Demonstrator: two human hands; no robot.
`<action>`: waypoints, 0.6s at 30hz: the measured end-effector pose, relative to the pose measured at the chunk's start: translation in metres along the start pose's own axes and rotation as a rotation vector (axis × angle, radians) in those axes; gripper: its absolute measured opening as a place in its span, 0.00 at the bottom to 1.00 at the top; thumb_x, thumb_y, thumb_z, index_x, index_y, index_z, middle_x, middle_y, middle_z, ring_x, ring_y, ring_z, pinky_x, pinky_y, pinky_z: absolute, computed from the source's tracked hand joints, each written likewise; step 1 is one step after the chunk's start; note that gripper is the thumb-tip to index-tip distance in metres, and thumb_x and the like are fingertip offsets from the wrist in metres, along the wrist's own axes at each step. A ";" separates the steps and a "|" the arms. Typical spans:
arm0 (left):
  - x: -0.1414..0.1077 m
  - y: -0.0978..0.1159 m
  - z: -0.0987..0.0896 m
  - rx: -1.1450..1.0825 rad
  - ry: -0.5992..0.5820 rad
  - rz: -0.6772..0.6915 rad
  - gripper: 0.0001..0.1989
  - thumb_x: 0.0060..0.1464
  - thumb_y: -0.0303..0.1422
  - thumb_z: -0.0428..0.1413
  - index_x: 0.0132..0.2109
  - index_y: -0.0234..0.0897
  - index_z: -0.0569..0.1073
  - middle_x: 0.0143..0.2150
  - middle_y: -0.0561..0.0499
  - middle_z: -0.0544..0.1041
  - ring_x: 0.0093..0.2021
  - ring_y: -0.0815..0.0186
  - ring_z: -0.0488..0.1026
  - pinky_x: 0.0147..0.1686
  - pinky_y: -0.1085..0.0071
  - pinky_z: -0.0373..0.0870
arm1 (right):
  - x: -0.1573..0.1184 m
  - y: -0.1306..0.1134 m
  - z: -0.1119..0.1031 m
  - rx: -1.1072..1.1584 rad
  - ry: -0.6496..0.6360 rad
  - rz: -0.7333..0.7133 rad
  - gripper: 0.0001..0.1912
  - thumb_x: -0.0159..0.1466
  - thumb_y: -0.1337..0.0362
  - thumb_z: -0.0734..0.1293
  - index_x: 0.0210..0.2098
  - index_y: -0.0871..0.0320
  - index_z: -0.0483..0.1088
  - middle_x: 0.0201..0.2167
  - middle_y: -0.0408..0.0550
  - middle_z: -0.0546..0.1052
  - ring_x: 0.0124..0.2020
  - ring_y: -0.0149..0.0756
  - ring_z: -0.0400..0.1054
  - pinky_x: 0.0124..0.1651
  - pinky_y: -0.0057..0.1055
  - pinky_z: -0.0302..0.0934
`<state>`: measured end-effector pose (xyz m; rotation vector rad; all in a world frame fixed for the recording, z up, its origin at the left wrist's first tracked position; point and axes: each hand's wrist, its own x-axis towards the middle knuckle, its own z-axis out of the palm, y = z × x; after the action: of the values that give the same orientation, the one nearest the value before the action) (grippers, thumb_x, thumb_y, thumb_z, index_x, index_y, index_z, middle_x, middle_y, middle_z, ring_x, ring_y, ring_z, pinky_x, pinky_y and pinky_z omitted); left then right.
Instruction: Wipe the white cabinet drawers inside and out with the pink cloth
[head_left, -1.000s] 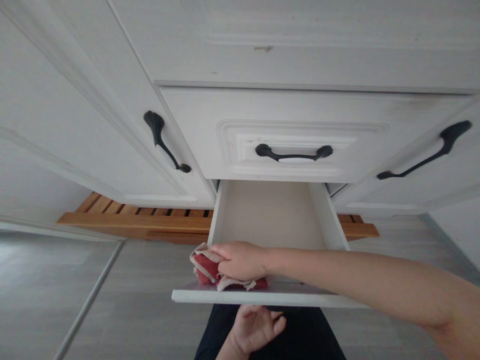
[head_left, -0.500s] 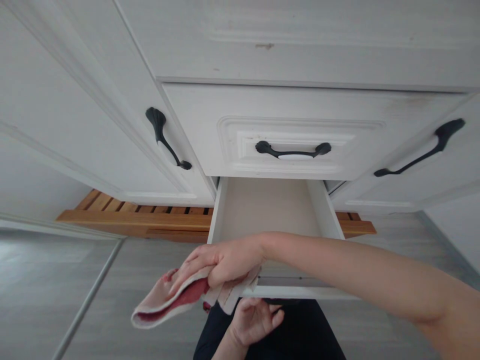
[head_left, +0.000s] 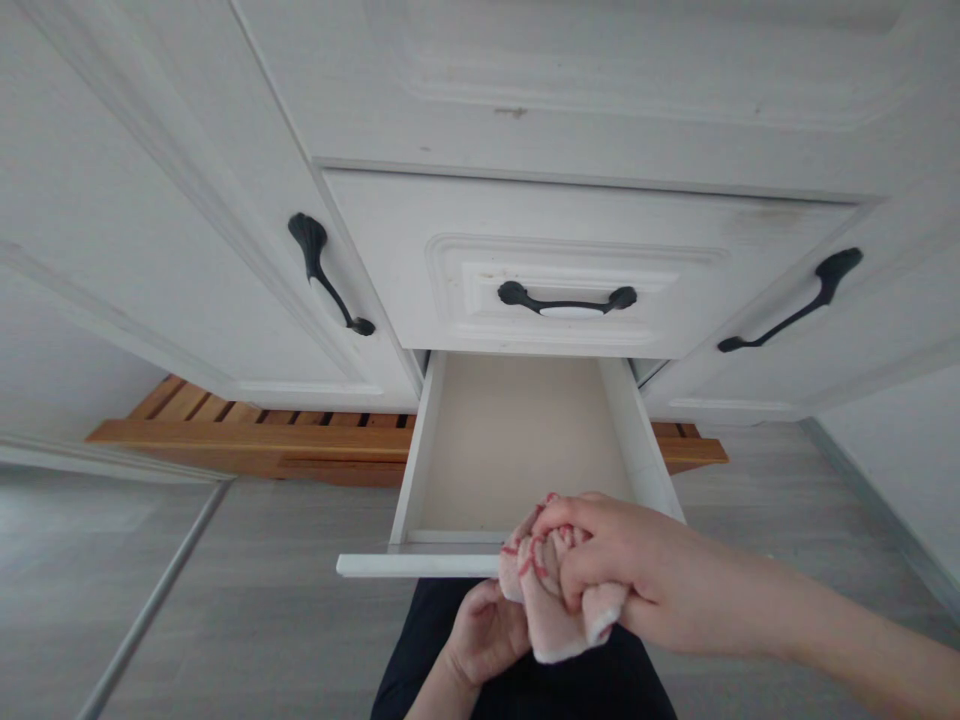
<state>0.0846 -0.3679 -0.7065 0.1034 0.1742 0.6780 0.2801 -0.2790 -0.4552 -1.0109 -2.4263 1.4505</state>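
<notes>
My right hand (head_left: pixel 645 560) is closed on a bunched pink-and-white cloth (head_left: pixel 551 610) with red markings. It presses the cloth over the top edge of the pulled-out white drawer's front (head_left: pixel 420 565), right of the middle. Just below that edge is my left hand (head_left: pixel 487 630), palm up and fingers curled in. The cloth and the drawer front hide its fingertips, so what they hold, if anything, does not show. Inside, the drawer's pale bottom (head_left: pixel 525 440) is bare.
Above is a closed drawer with a black handle (head_left: pixel 568 303). Cabinet doors with black handles (head_left: pixel 330 275) flank it. A slatted wooden rack (head_left: pixel 255 435) sits low behind the drawer, over the grey floor (head_left: pixel 300 590). My dark-clothed legs (head_left: pixel 585 685) are under the drawer front.
My right hand has slid the cloth from the left end of the drawer front to its right part, and the cloth is now bunched. My left hand stays below the edge.
</notes>
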 end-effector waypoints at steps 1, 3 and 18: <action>-0.001 0.000 0.000 -0.033 -0.006 -0.004 0.19 0.60 0.36 0.53 0.56 0.42 0.77 0.60 0.50 0.77 0.62 0.59 0.70 0.63 0.63 0.58 | -0.010 0.001 0.003 -0.051 0.045 0.033 0.12 0.59 0.80 0.64 0.30 0.56 0.72 0.49 0.45 0.74 0.53 0.34 0.67 0.55 0.33 0.62; -0.004 0.001 -0.001 -0.108 -0.010 -0.007 0.15 0.60 0.34 0.53 0.50 0.41 0.80 0.56 0.52 0.81 0.59 0.64 0.73 0.60 0.68 0.61 | -0.031 0.005 0.007 -0.144 0.118 0.094 0.12 0.59 0.79 0.63 0.29 0.56 0.70 0.47 0.45 0.74 0.50 0.34 0.68 0.51 0.33 0.63; -0.004 0.000 -0.003 -0.182 -0.134 0.020 0.19 0.66 0.29 0.45 0.50 0.46 0.80 0.60 0.57 0.77 0.65 0.65 0.68 0.61 0.68 0.63 | -0.136 0.065 0.068 -0.680 0.988 0.255 0.13 0.62 0.71 0.59 0.28 0.54 0.73 0.54 0.49 0.72 0.54 0.43 0.66 0.53 0.41 0.62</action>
<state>0.0807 -0.3704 -0.7090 -0.0236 -0.0179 0.7019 0.3853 -0.3915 -0.5157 -1.6658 -2.0008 -0.0283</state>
